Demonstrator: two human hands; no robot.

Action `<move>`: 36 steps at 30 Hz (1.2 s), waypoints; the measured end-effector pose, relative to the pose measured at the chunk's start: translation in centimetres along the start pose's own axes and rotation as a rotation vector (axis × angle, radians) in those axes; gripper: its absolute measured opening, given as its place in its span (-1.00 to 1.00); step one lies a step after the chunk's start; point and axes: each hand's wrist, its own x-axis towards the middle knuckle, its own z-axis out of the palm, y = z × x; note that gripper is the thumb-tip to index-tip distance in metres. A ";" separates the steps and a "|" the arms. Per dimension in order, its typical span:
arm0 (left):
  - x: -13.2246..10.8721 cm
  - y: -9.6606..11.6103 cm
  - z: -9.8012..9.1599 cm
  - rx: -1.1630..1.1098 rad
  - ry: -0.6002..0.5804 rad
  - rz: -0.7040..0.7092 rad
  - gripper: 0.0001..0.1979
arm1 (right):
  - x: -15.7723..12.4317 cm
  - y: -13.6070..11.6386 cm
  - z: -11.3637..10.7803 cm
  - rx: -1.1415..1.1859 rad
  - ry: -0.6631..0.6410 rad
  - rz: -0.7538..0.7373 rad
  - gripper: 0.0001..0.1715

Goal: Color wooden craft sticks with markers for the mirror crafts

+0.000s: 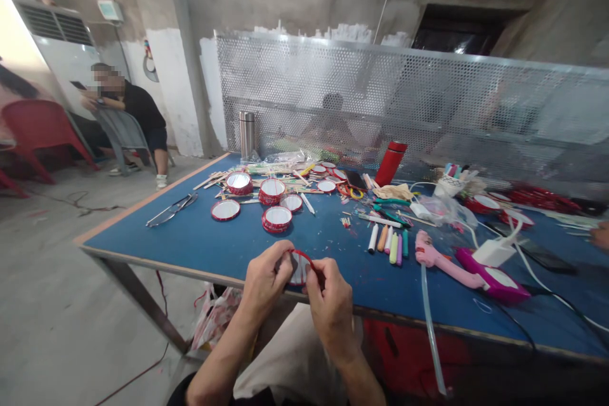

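A small round drum [299, 268] with a red rim and a white face is held at the near edge of the blue table [200, 241]. My left hand [264, 280] is shut on its left side. My right hand [328, 300] pinches the red rim on its right side. Both hands sit just in front of the table edge, over my lap. Several finished red-rimmed drums [272, 191] lie farther back on the table.
Coloured markers [390, 244], a pink glue gun [440, 262], a white charger [492, 252] with cables, a red bottle [390, 163], a steel flask [246, 134] and wooden sticks crowd the table. A perforated metal screen [409, 95] stands behind. A person sits on a chair at far left.
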 end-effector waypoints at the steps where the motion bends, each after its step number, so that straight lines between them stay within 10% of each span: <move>1: 0.0 0.0 0.0 0.005 -0.002 -0.006 -0.74 | 0.0 0.0 0.0 -0.006 0.001 -0.005 -0.85; 36: 0.2 -0.3 -0.1 -0.013 -0.059 0.014 -0.75 | 0.1 0.5 0.3 -0.005 -0.007 0.004 -0.83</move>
